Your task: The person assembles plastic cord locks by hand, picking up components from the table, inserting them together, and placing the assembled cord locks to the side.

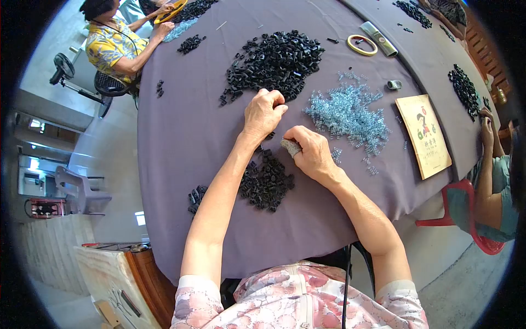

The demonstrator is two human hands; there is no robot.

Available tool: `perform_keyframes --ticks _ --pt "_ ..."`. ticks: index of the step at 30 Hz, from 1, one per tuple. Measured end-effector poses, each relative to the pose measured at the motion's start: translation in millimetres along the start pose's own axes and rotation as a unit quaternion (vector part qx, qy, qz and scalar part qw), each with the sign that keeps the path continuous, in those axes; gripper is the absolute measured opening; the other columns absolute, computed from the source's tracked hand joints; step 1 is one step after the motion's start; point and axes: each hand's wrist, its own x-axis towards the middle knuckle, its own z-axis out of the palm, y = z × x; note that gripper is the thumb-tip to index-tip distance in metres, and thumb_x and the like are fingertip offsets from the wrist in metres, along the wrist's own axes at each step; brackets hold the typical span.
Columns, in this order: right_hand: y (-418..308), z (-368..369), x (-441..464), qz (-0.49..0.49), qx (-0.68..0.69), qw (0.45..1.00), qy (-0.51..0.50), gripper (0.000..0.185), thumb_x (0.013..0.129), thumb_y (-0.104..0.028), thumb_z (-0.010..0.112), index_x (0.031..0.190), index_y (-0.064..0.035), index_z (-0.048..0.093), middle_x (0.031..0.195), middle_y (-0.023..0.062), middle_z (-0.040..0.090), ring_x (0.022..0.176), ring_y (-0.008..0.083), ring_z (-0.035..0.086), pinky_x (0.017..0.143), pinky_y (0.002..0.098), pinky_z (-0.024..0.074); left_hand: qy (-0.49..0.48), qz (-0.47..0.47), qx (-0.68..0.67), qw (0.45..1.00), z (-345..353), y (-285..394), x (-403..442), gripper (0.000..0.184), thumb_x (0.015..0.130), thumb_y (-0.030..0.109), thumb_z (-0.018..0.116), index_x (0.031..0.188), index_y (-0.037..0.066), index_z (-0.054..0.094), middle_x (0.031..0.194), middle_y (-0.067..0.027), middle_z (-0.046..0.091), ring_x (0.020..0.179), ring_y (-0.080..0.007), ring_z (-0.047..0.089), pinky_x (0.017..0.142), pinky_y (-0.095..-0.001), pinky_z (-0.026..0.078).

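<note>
My left hand (pixel 264 114) is at the near edge of a large heap of small black plastic parts (pixel 276 63). Its fingers are pinched together, and whatever they hold is hidden. My right hand (pixel 311 154) is curled closed just to the right and nearer to me. A grey, rough-textured wrap (pixel 291 147) shows at its thumb; anything inside the fingers is out of sight. A smaller pile of black parts (pixel 267 181) lies below, between my forearms. Right of my hands spreads a heap of bluish coil springs (pixel 350 112).
A worn booklet (pixel 423 136), a tape roll (pixel 362 45), a bottle (pixel 378 38) and a small grey cylinder (pixel 394 85) lie on the purple-grey cloth (pixel 181 120). Other people (pixel 118 49) sit at far left and right with their own black piles (pixel 464 92).
</note>
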Motion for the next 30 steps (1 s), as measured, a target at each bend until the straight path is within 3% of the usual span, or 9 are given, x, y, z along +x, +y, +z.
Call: perform_keyframes --ticks 4,7,20,27,30 --pt "3 0 0 -0.002 -0.002 1.000 0.015 0.020 0.069 0.005 0.055 0.086 -0.0040 0.054 0.080 0.0132 0.058 0.076 0.0326 0.060 0.065 0.0409 0.0473 -0.082 -0.006 -0.053 0.995 -10 -2 -7 0.015 0.075 0.010 0.069 0.088 0.004 0.065 0.080 -0.0053 0.058 0.070 -0.0138 0.058 0.065 -0.0287 0.048" --pt "5 1 1 0.008 0.015 0.999 0.032 0.020 0.070 0.005 0.055 0.088 -0.0036 0.055 0.082 0.0134 0.060 0.078 0.0330 0.060 0.066 0.0398 0.0479 -0.024 -0.027 -0.178 0.983 -17 -7 -19 0.014 0.079 0.009 0.067 0.091 0.002 0.065 0.083 -0.0036 0.060 0.073 -0.0113 0.057 0.067 -0.0268 0.048" --pt "1 2 -1 0.053 0.004 0.999 0.013 0.026 0.068 0.008 0.057 0.091 -0.0031 0.057 0.086 0.0125 0.061 0.080 0.0300 0.062 0.068 0.0355 0.0497 -0.061 -0.050 -0.123 0.989 -60 -34 -63 0.010 0.081 0.008 0.063 0.088 0.001 0.065 0.079 -0.0013 0.063 0.070 -0.0068 0.055 0.066 -0.0234 0.046" --pt "-1 2 2 0.067 -0.002 0.998 -0.009 0.022 0.070 0.005 0.060 0.090 -0.0043 0.057 0.085 0.0110 0.061 0.078 0.0285 0.062 0.067 0.0346 0.0493 0.027 -0.095 -0.123 0.987 -53 -45 -50 0.008 0.081 0.007 0.064 0.086 0.002 0.065 0.075 -0.0003 0.064 0.068 -0.0059 0.055 0.062 -0.0237 0.047" --pt "-1 4 1 0.058 -0.003 0.998 -0.007 0.023 0.070 0.005 0.060 0.090 -0.0053 0.058 0.084 0.0103 0.061 0.078 0.0284 0.062 0.067 0.0348 0.0493 0.112 -0.081 -0.073 0.988 -49 -65 -37 0.010 0.079 0.005 0.063 0.088 0.002 0.064 0.076 -0.0023 0.064 0.069 -0.0085 0.058 0.063 -0.0249 0.048"
